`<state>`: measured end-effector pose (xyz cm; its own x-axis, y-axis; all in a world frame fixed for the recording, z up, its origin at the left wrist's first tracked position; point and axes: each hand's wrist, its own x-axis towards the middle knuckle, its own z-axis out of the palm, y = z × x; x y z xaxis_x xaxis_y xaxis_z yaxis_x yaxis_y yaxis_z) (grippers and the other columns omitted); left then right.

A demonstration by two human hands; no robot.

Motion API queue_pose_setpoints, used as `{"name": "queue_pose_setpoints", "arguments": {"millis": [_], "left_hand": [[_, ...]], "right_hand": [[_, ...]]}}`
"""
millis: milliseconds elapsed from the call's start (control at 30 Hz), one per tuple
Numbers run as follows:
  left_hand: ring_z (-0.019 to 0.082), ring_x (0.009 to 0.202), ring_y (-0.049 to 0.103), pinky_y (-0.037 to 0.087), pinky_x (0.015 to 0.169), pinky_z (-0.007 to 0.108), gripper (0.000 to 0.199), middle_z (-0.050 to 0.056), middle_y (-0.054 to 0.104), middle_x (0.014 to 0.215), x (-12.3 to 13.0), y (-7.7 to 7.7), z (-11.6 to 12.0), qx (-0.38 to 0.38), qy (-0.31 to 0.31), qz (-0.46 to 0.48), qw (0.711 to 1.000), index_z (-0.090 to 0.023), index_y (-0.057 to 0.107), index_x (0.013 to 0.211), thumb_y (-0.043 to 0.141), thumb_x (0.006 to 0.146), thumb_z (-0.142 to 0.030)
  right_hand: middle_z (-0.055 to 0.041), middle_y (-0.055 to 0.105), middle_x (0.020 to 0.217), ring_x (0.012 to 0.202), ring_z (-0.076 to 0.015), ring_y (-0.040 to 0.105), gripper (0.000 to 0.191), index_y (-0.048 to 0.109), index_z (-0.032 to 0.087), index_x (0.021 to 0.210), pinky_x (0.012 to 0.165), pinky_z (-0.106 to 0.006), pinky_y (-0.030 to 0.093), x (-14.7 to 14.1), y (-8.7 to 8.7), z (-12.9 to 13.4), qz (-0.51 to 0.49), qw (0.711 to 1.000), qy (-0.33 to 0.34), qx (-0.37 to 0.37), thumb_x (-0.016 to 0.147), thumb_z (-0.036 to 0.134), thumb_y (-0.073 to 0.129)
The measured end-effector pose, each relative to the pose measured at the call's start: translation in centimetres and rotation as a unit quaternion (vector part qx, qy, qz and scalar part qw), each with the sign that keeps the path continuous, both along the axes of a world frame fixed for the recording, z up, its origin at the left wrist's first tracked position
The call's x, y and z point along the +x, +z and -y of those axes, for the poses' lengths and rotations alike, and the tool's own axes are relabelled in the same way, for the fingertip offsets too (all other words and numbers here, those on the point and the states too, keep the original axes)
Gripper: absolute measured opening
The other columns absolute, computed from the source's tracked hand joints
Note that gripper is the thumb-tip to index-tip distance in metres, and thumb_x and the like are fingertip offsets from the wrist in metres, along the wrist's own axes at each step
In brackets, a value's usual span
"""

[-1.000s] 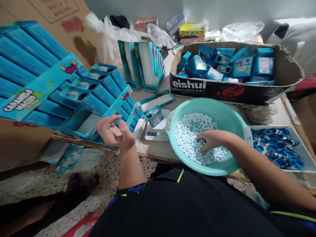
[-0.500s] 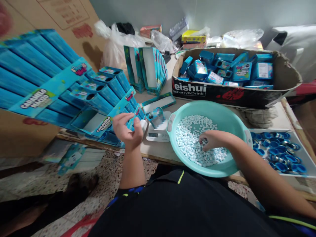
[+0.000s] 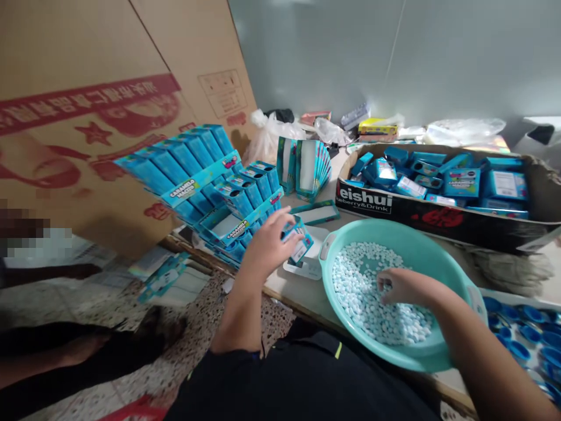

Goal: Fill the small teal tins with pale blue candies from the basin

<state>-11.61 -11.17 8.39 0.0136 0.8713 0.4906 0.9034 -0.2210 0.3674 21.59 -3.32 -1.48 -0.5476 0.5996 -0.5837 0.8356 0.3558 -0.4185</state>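
Note:
Over a teal basin [image 3: 460, 280] of small pale blue and white candies [image 3: 363, 298], my right hand [image 3: 401, 286] curls its fingers at the surface of the pile. What those fingers hold, if anything, is hidden. My left hand [image 3: 274, 242] reaches to a small blue box [image 3: 300, 242], with its thumb and fingers around the near side. That box rests at the white scale [image 3: 307, 268], left of the basin. Beside my left hand stand blue display trays [image 3: 193, 181] filled with upright small boxes.
A black cardboard box [image 3: 407, 216] of blue boxes lies behind the basin. Blue round pieces [image 3: 526, 333] fill a white tray at right. Folded display cartons [image 3: 311, 169] stand at the back. Another person's legs [image 3: 87, 362] show at lower left, near a large carton [image 3: 109, 117].
The view has shifted, so things sit lower in it. My left hand has moved from beside the display onto the small box at the scale. My right hand stays in the basin.

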Motion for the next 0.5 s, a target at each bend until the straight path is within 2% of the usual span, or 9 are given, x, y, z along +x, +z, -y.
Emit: {"name": "queue_pose_setpoints", "arguments": {"millis": [67, 133, 167, 233, 333, 433, 500], "left_hand": [[0.026, 0.122, 0.067, 0.055, 0.105, 0.043, 0.023, 0.007, 0.069, 0.134, -1.0, 3.4, 2.6, 0.129, 0.036, -0.016, 0.991, -0.023, 0.056, 0.088, 0.078, 0.088, -0.03], [0.027, 0.111, 0.07, 0.056, 0.098, 0.046, 0.038, 0.007, 0.073, 0.12, -2.1, 6.6, 4.2, 0.261, 0.114, -0.056, 0.957, -0.023, 0.047, 0.077, 0.084, 0.082, -0.032], [0.029, 0.107, 0.07, 0.055, 0.096, 0.048, 0.045, 0.007, 0.074, 0.11, -2.8, 7.9, 4.6, 0.306, 0.159, -0.077, 0.936, -0.023, 0.042, 0.072, 0.086, 0.079, -0.032], [0.029, 0.1, 0.066, 0.052, 0.094, 0.05, 0.05, 0.006, 0.068, 0.094, -4.0, 9.6, 4.4, 0.336, 0.249, -0.095, 0.903, -0.023, 0.036, 0.067, 0.086, 0.073, -0.024], [0.024, 0.086, 0.054, 0.049, 0.093, 0.05, 0.047, 0.003, 0.05, 0.082, -5.7, 10.0, 2.5, 0.298, 0.351, -0.058, 0.886, -0.025, 0.032, 0.063, 0.076, 0.069, -0.01], [0.02, 0.075, 0.041, 0.047, 0.089, 0.047, 0.046, 0.0, 0.036, 0.077, -7.0, 8.6, 0.2, 0.276, 0.385, -0.007, 0.88, -0.026, 0.03, 0.06, 0.071, 0.067, -0.005], [0.019, 0.072, 0.038, 0.046, 0.085, 0.045, 0.046, -0.001, 0.032, 0.076, -7.6, 7.4, -1.1, 0.3, 0.39, 0.011, 0.87, -0.026, 0.029, 0.059, 0.07, 0.066, -0.005]], "right_hand": [[-0.0029, 0.072, 0.091, 0.082, -0.0207, 0.064, 0.019, 0.071, 0.02, 0.095, 0.064, -0.029, 0.036, -0.2, 0.4, 0.1, -0.007, 1.0, -0.003, 0.01, 0.077, 0.024, 0.075], [-0.0038, 0.072, 0.094, 0.084, -0.0218, 0.064, 0.02, 0.071, 0.02, 0.097, 0.065, -0.03, 0.036, -0.2, 0.6, 0.2, -0.006, 1.0, 0.002, 0.019, 0.078, 0.025, 0.074], [-0.004, 0.072, 0.094, 0.084, -0.0222, 0.064, 0.02, 0.07, 0.02, 0.097, 0.065, -0.03, 0.036, -0.2, 0.7, 0.3, -0.001, 1.0, 0.004, 0.023, 0.078, 0.026, 0.074], [-0.004, 0.072, 0.094, 0.084, -0.0221, 0.064, 0.019, 0.07, 0.021, 0.097, 0.064, -0.03, 0.036, -0.2, 0.7, 0.3, 0.005, 0.999, 0.01, 0.03, 0.079, 0.027, 0.073], [-0.0043, 0.072, 0.094, 0.083, -0.0212, 0.063, 0.015, 0.069, 0.02, 0.095, 0.064, -0.03, 0.035, -0.3, 0.9, 0.4, 0.005, 0.999, 0.016, 0.036, 0.083, 0.028, 0.07], [-0.0051, 0.072, 0.094, 0.084, -0.0214, 0.063, 0.013, 0.069, 0.019, 0.094, 0.064, -0.03, 0.034, -0.4, 1.2, 0.6, 0.002, 0.999, 0.014, 0.038, 0.086, 0.03, 0.069], [-0.0052, 0.072, 0.094, 0.084, -0.0219, 0.063, 0.013, 0.068, 0.019, 0.093, 0.064, -0.03, 0.034, -0.4, 1.2, 0.6, 0.0, 0.999, 0.008, 0.041, 0.086, 0.03, 0.069]]}}
